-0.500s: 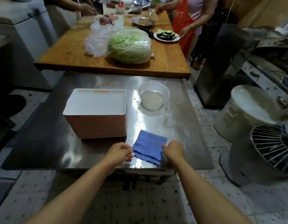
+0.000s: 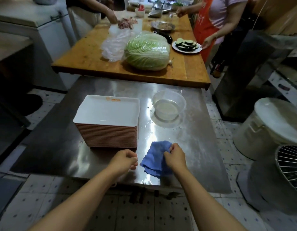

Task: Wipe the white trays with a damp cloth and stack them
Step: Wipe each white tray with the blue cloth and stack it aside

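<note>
A tall stack of white trays (image 2: pixel 107 112) with orange sides stands on the left half of the steel table (image 2: pixel 202 147). A blue cloth (image 2: pixel 154 157) lies near the table's front edge, right of the stack. My right hand (image 2: pixel 175 156) pinches the cloth's right side and bunches it up. My left hand (image 2: pixel 125 159) hovers just left of the cloth with its fingers curled and holds nothing. A clear plastic bowl (image 2: pixel 168 107) with water in it stands behind the cloth.
A wooden table (image 2: pixel 87 59) behind carries a cabbage (image 2: pixel 147 50), plastic bags, meat and a plate of sliced vegetables (image 2: pixel 187 45). Two people work there. A white lidded bin (image 2: pixel 269 129) and a wire-guard fan (image 2: pixel 289 167) stand on the floor at right.
My right hand has closed on the cloth's right side and gathered it up from lying flat. My left hand has stayed beside the cloth.
</note>
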{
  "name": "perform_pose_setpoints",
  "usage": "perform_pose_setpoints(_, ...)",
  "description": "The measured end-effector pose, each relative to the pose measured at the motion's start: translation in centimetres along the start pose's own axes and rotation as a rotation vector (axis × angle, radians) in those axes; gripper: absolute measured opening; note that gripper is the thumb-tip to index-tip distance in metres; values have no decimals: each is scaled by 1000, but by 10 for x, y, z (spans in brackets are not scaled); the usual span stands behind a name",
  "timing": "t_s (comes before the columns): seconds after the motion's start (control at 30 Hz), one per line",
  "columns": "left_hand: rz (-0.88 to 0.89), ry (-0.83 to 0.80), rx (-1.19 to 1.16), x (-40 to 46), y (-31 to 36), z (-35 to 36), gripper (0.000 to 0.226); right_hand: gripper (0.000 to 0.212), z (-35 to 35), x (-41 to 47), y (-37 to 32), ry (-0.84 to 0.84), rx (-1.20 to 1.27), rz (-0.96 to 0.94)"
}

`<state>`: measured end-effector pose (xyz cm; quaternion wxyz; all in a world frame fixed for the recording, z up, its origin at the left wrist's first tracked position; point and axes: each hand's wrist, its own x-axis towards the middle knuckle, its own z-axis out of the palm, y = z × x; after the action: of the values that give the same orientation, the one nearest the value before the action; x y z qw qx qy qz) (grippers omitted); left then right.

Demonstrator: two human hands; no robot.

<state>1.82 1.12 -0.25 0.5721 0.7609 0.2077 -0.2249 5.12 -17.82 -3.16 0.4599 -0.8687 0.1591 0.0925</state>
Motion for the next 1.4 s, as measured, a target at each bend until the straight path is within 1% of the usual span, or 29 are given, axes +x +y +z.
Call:
perform_pose_setpoints(0.1, 28, 25, -4, -9, 7, -12, 9, 17, -15, -16, -38, -101, 25, -130)
perform_pose_setpoints(0.17, 30, 27, -78, -16, 13, -19, 13, 16, -26, -29, -67, -168, 87, -210)
perform_pose_setpoints(0.2, 25, 8, -133, -20, 18, -22, 11, 18, -31, -36, -81, -206, 141, -255)
perform_pose_setpoints(0.23, 18, -38, -210, -26, 23, -26, 14, 18, -37, -42, -95, -257, 199, -295)
perform_pose_setpoints(0.3, 7, -174, -430, -35, 31, -34, 32, 14, -47, -53, -118, -383, 283, -355)
perform_pose_setpoints(0.33, 6, -240, -558, -38, 35, -38, 35, 14, -50, -56, -126, -433, 299, -374)
perform_pose_setpoints(0.37, 16, -289, -675, -43, 39, -43, 34, 16, -53, -58, -133, -460, 288, -387)
perform_pose_setpoints(0.43, 127, -342, -832, -51, 44, -52, 27, 19, -54, -59, -142, -429, 166, -434)
perform_pose_setpoints(0.47, 200, -318, -812, -53, 45, -56, 26, 19, -54, -58, -144, -390, 89, -470)
perform_pose_setpoints(0.5, 277, -257, -730, -55, 46, -61, 27, 19, -53, -57, -145, -357, 28, -511)
perform_pose_setpoints(0.53, 346, -163, -573, -56, 46, -66, 29, 18, -52, -56, -146, -341, -6, -548)
perform_pose_setpoints(0.6, 425, 84, -206, -57, 48, -78, 27, 16, -50, -53, -148, -356, -20, -598)
perform_pose_setpoints(0.63, 455, 200, -92, -56, 49, -83, 25, 16, -49, -52, -150, -376, -13, -615)
perform_pose_setpoints(0.7, 557, 338, -52, -57, 56, -93, 30, 17, -45, -51, -158, -410, 46, -655)
perform_pose_setpoints(0.77, 634, 377, -105, -58, 63, -104, 42, 26, -41, -48, -167, -431, 122, -680)
perform_pose_setpoints(0.83, 666, 335, -182, -63, 69, -113, 48, 37, -36, -47, -175, -460, 153, -682)
perform_pose_setpoints(0.93, 565, 207, -356, -66, 76, -127, 51, 36, -29, -41, -182, -520, 254, -597)
perform_pose_setpoints(1.0, 504, 151, -438, -63, 79, -137, 43, 26, -23, -39, -185, -484, 272, -563)
perform_pose_setpoints(1.07, 474, 136, -426, -59, 82, -142, 32, 5, -15, -38, -190, -405, 213, -577)
perform_pose_setpoints(1.13, 452, 143, -350, -51, 85, -145, 18, 22, -5, -35, -194, -348, 187, -545)
perform_pose_setpoints(1.2, 443, 163, -275, -39, 85, -151, 21, 32, 1, -33, -201, -266, 222, -479)
perform_pose_setpoints(1.23, 443, 184, -231, -33, 85, -154, 23, 33, 3, -32, -205, -212, 233, -463)
perform_pose_setpoints(1.3, 448, 233, -147, -20, 83, -164, 24, 25, 6, -26, -213, -70, 210, -494)
perform_pose_setpoints(1.37, 464, 259, -61, -5, 80, -174, 24, 18, 12, -21, -220, 132, 100, -596)
perform_pose_setpoints(1.4, 472, 255, -23, 2, 79, -179, 24, 17, 17, -18, -221, 238, 26, -653)
